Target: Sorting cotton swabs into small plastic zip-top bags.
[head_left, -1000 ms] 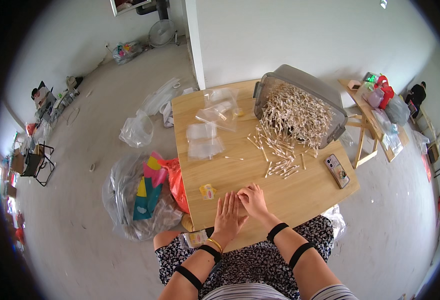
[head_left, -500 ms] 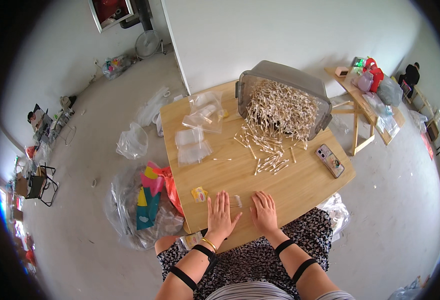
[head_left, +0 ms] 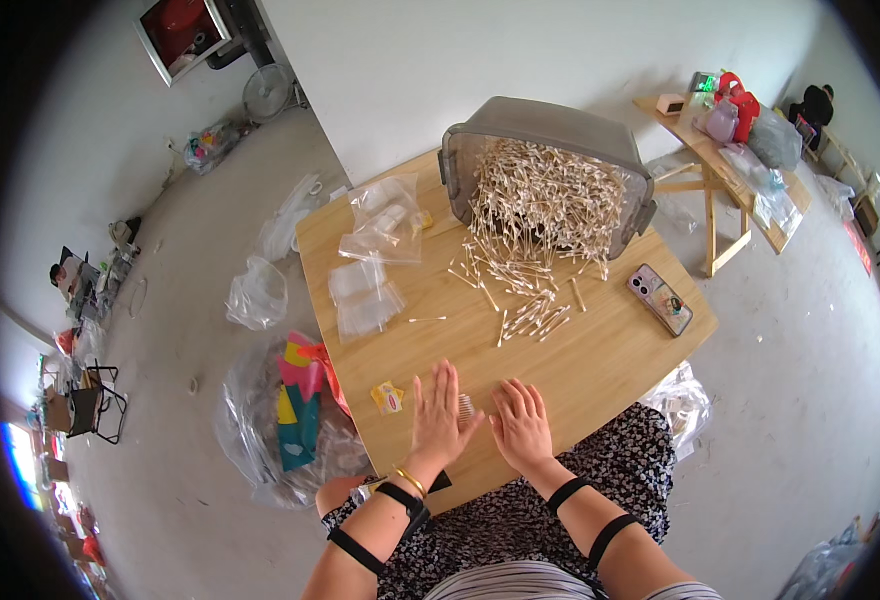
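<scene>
A small row of cotton swabs [head_left: 466, 408] lies on the wooden table between my hands, partly covered by my left hand. My left hand [head_left: 438, 415] has its fingers stretched out and its edge beside these swabs, thumb reaching toward them. Flat on the tabletop, to the right of the row, rests my right hand [head_left: 522, 422], fingers extended and nothing in it. Small yellow-and-white packets [head_left: 387, 397] lie left of my left hand. Farther back, a tipped grey plastic bin [head_left: 550, 118] spills a heap of loose swabs [head_left: 545, 205] onto the table.
Clear plastic bags [head_left: 385, 220] and a stack of small clear sleeves [head_left: 363, 298] lie at the table's left. A phone [head_left: 660, 300] sits near the right edge. Filled plastic bags [head_left: 260, 430] stand on the floor at left; a side table [head_left: 705, 165] holds bags behind right.
My left hand has tilted up somewhat and closed in on the swab row, which looks narrower. My right hand has shifted slightly left. The whole view has turned a little.
</scene>
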`<move>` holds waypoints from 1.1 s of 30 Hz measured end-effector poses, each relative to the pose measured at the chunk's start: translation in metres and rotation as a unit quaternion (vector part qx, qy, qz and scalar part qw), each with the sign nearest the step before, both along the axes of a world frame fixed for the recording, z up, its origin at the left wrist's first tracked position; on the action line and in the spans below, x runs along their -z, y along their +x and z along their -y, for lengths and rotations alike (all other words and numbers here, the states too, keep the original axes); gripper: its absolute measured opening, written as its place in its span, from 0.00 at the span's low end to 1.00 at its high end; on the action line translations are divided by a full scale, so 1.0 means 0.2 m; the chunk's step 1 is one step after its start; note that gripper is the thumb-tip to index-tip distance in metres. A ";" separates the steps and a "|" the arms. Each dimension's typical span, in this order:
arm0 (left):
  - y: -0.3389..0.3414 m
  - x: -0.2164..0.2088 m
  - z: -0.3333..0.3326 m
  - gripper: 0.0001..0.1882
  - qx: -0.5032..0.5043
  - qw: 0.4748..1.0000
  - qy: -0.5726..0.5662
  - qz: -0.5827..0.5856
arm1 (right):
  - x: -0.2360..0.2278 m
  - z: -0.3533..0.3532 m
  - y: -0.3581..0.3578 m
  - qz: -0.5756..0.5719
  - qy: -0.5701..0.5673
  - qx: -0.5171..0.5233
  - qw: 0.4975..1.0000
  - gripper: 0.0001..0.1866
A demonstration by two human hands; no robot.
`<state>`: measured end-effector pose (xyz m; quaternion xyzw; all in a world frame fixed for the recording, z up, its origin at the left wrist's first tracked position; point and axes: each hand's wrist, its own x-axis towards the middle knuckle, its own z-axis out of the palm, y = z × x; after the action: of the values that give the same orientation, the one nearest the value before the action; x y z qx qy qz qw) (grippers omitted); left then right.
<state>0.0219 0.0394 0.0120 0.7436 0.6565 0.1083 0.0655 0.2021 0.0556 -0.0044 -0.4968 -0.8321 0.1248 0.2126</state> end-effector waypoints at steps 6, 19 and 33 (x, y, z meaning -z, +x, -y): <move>-0.27 0.08 -0.52 0.30 -0.096 0.990 0.100 -0.016 | -0.03 0.01 -0.03 0.018 -0.009 -0.005 1.000 0.24; -0.18 0.06 -0.36 0.01 -0.104 0.980 -0.038 0.164 | 0.01 0.01 -0.01 0.023 0.003 0.003 1.000 0.24; -0.15 0.04 0.28 0.24 -0.118 0.984 0.091 0.098 | 0.02 0.03 -0.04 -0.051 0.020 -0.034 0.998 0.27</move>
<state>-0.0088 -0.0171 0.0040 0.6496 0.7174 0.2471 0.0481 0.1942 0.0505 -0.0089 -0.4567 -0.8390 0.1407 0.2602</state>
